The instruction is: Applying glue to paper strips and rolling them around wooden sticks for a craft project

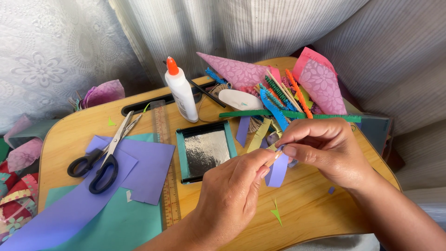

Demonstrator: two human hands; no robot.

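Both hands meet above the wooden surface (306, 204): left hand (232, 200) and right hand (327, 151) each hold a fingertip grip pinched on one thin lilac paper strip (278, 171). Uneven pull could tear or crease this flimsy strip. Beyond lie flat purple paper (148, 169), black-handled scissors (104, 155), a foil-faced square (204, 149), and a smooth white glue bottle (182, 95).
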